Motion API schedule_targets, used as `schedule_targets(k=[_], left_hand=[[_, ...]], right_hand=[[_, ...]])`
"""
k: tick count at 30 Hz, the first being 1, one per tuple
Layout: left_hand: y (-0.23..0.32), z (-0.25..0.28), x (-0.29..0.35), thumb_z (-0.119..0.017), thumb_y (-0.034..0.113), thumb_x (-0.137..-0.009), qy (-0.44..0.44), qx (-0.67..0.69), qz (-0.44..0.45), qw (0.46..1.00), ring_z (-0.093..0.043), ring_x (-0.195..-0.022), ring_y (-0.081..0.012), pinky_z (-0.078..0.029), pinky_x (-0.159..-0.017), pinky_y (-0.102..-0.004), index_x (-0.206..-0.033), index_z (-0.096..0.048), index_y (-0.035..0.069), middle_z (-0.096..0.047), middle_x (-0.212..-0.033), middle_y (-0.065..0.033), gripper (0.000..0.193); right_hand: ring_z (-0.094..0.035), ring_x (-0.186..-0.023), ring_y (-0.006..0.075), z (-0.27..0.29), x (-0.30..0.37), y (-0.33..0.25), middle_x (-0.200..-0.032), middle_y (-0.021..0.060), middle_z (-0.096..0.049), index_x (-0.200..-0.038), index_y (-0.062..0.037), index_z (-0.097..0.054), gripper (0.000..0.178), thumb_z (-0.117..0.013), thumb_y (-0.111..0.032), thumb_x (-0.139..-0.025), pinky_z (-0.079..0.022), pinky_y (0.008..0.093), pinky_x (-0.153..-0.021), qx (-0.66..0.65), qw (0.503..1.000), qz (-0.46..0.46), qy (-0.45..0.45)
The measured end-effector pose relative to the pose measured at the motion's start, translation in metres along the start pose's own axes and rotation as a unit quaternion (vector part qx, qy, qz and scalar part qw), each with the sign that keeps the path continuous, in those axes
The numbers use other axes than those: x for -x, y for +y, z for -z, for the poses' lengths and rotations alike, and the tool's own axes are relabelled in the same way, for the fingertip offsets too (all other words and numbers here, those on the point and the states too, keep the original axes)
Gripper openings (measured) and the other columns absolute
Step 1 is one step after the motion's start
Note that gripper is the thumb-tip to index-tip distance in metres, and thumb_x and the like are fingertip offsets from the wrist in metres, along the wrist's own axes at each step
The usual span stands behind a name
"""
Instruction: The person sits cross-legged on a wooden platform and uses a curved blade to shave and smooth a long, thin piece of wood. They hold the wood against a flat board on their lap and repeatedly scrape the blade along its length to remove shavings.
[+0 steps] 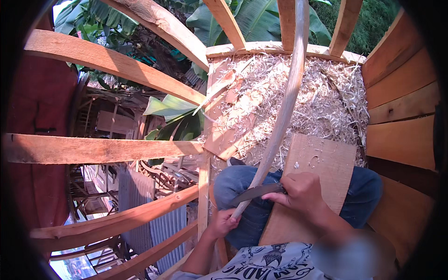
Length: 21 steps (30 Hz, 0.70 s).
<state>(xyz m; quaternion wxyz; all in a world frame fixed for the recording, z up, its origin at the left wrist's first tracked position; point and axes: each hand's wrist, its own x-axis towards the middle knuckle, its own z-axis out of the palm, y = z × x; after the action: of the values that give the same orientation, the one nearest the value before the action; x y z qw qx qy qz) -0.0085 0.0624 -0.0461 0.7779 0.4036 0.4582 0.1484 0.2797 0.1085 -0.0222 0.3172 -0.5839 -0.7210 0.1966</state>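
Note:
My left hand [225, 223] is closed around the near end of a long, pale wooden pole [283, 112]. The pole slants up and away past the far edge of the platform. In my right hand [299, 192] is a knife [257, 191] with a broad dark blade, its handle mostly hidden by my fingers. The blade lies across the pole a little above my left hand. Under my right forearm a flat wooden board [322, 161] rests over my lap, between my jeans-clad knees [361, 196].
Curled wood shavings [322, 98] cover the floor ahead. A wooden spoon-shaped piece [224, 83] lies at the far left corner. Open slat rails [102, 149] stand on my left, a plank wall [401, 107] on my right. Banana leaves [254, 25] hang beyond the far edge.

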Motion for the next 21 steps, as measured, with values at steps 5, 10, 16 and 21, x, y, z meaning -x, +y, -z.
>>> schedule_targets(k=[5,10,16,21], left_hand=[[0.001,-0.002,-0.001,-0.052,0.065,-0.086,0.012,-0.036,-0.024,0.999,-0.038,-0.055,-0.0056,-0.030,-0.048,-0.0213,-0.081,-0.050,0.005,-0.042,-0.066,0.0024,0.060],[0.000,-0.001,0.001,-0.051,0.063,-0.087,0.006,-0.050,-0.022,0.998,-0.039,-0.055,-0.0061,-0.031,-0.048,-0.0218,-0.081,-0.050,0.005,-0.041,-0.065,0.0025,0.059],[0.004,-0.003,-0.002,-0.053,0.065,-0.085,0.006,-0.037,-0.035,0.999,-0.036,-0.051,-0.0059,-0.028,-0.044,-0.0214,-0.081,-0.049,0.003,-0.041,-0.063,0.0012,0.062],[0.002,0.001,0.000,-0.052,0.060,-0.088,-0.015,-0.021,-0.014,1.000,-0.039,-0.055,-0.0060,-0.032,-0.048,-0.0217,-0.081,-0.050,0.005,-0.043,-0.065,0.0025,0.056]], right_hand=[[-0.050,-0.040,0.0232,-0.004,-0.010,0.008,-0.047,0.0048,-0.046,-0.051,-0.0111,-0.043,0.060,-0.069,-0.062,-0.069,-0.037,0.0353,-0.039,0.046,0.997,0.016,0.053],[-0.052,-0.045,0.0301,0.020,-0.025,0.056,-0.050,0.0110,-0.049,-0.059,-0.0031,-0.054,0.058,-0.066,-0.055,-0.079,-0.037,0.0386,-0.045,-0.010,0.962,-0.174,0.212],[-0.051,-0.046,0.0302,0.061,-0.022,0.063,-0.051,0.0126,-0.049,-0.063,-0.0007,-0.058,0.055,-0.067,-0.052,-0.080,-0.038,0.0389,-0.046,-0.028,0.967,-0.152,0.203],[-0.051,-0.042,0.0255,0.008,0.002,-0.001,-0.048,0.0064,-0.044,-0.053,-0.0085,-0.045,0.057,-0.074,-0.056,-0.065,-0.039,0.0367,-0.042,0.019,1.000,0.012,-0.003]])
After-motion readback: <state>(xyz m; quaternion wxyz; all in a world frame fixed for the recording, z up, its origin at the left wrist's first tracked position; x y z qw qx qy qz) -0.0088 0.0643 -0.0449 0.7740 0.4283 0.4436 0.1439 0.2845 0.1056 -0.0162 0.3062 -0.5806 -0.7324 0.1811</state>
